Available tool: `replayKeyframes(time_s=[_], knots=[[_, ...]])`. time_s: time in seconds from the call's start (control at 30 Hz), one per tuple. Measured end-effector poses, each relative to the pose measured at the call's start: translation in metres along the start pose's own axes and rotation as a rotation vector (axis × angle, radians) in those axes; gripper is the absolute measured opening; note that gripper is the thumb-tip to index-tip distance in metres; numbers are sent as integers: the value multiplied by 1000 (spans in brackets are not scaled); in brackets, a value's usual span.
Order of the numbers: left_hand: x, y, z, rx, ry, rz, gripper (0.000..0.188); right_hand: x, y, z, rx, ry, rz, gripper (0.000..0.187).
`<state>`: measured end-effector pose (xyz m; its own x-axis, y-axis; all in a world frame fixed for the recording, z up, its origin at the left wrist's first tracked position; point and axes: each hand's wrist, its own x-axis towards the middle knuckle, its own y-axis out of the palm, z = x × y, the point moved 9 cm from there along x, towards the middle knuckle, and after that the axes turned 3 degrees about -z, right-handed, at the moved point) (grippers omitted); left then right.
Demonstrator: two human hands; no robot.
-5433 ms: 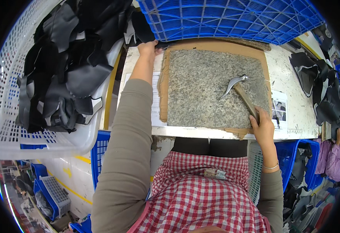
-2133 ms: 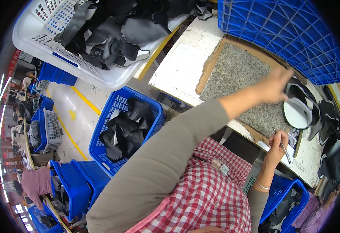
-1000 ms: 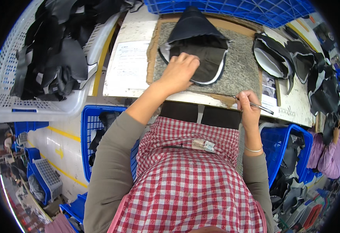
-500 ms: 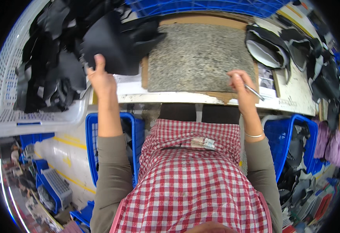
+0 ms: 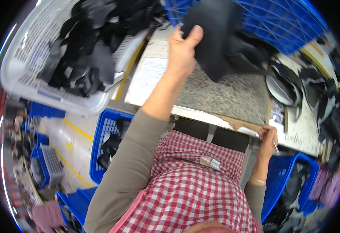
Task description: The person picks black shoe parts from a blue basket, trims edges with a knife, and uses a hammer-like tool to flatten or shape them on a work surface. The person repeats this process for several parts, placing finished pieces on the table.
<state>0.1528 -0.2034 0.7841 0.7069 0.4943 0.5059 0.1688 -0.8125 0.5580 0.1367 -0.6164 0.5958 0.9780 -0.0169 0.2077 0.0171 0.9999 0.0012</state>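
Observation:
My left hand point(image 5: 183, 50) grips a black leather-like shoe upper piece point(image 5: 212, 42) by its edge, thumb on top. The piece hangs over the far part of a speckled grey stone slab point(image 5: 240, 97), smeared by motion. At the slab's front right corner, my right hand point(image 5: 269, 139) is closed around a slim silver pen-like tool point(image 5: 276, 149). Right of the slab, a black shoe upper with pale lining point(image 5: 282, 87) lies on the white table point(image 5: 142, 83).
At the left, a white plastic basket point(image 5: 49, 99) holds a heap of black pieces. A blue crate point(image 5: 286, 23) stands behind the slab. Below the table edge are a blue basket point(image 5: 96, 155) on the left and a blue bin point(image 5: 308, 186) on the right. More black uppers point(image 5: 331, 112) lie far right.
My left hand has carried the black piece from beside the white basket rightward over the slab. My right hand, with the pen-like tool, has moved down and right to the table edge. The view has turned.

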Motion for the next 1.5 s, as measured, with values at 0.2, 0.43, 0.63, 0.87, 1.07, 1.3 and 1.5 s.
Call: replayKeyframes(time_s=[0.2,0.43,0.63,0.87,1.07,1.3,1.5], knots=[[-24,-80,-3,-43,-85,-133,40,2,-3,2,-38,-42,22,42],[-75,-252,-120,165,45,-563,35,-2,13,-4,16,-28,68,43],[-269,-368,-250,261,-6,-611,48,3,45,-5,-10,-35,101,44],[-531,-483,-295,695,-163,-1246,43,6,105,4,40,-27,259,43],[-442,-444,-288,2054,-412,-1139,48,-3,117,21,11,-64,288,39],[-59,-325,-226,1803,558,-157,27,-10,104,24,-117,-50,266,40],[107,-415,-260,2414,-86,-285,71,-8,66,18,-192,-32,147,41]])
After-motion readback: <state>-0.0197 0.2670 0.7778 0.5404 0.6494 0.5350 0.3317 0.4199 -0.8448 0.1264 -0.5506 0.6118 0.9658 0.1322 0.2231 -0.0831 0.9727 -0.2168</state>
